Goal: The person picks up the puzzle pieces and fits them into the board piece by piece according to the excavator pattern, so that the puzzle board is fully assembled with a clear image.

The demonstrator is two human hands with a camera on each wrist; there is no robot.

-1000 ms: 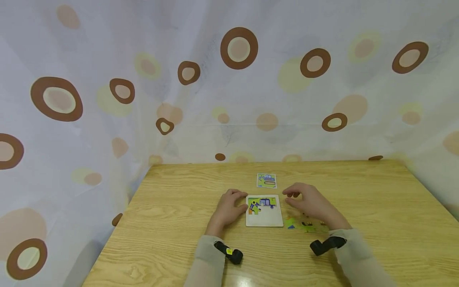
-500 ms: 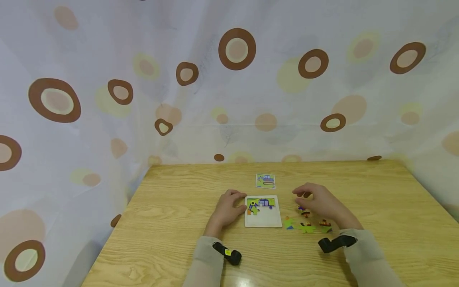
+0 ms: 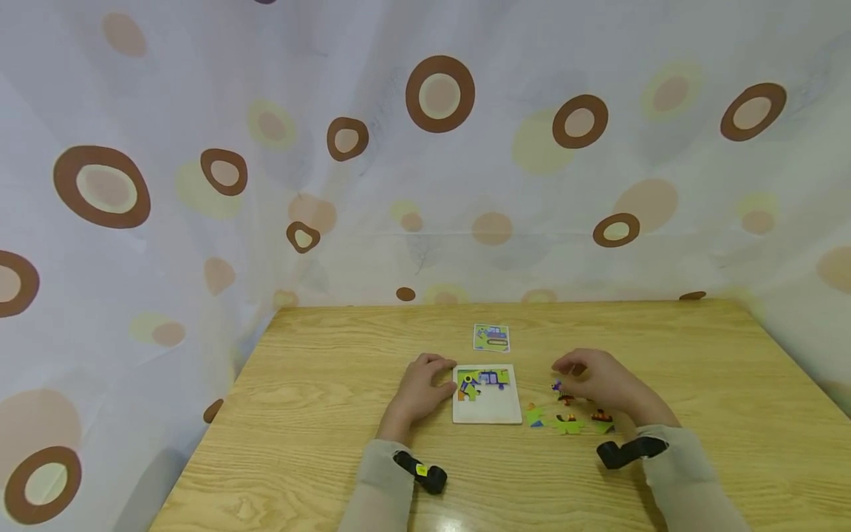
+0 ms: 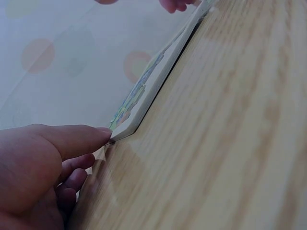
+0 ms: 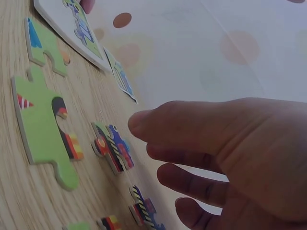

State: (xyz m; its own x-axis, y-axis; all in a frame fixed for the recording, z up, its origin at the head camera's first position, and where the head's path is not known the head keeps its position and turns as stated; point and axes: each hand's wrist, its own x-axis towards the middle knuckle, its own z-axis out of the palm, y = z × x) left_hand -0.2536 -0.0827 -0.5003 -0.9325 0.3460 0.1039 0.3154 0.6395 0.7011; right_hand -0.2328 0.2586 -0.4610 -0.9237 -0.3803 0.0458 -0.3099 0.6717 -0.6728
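Observation:
A white square puzzle tray [image 3: 488, 412] lies flat, its upper part filled with joined pieces showing a blue and yellow vehicle on green. Thumb and index finger of my left hand [image 3: 417, 390] rest at its left edge; in the left wrist view the thumb tip meets the tray's corner. Over the loose pieces to the right hovers my right hand [image 3: 601, 380], fingers loosely bent with nothing between them. Below its thumb in the right wrist view lies a blue and striped jigsaw piece [image 5: 114, 148]. A larger green jigsaw piece [image 5: 39, 120] sits farther left there.
A small picture card [image 3: 491, 338] with a similar vehicle lies behind the tray. Another green and blue jigsaw piece [image 3: 535, 416] is just right of the tray, and a dark-striped one [image 3: 602, 417] is beneath the right wrist. Patterned cloth [image 3: 492, 185] hangs behind the wooden table [image 3: 332, 384].
My right hand has drawn away from the tray to the right, over the loose pieces, uncovering some of them. The left hand stays at the tray's left edge.

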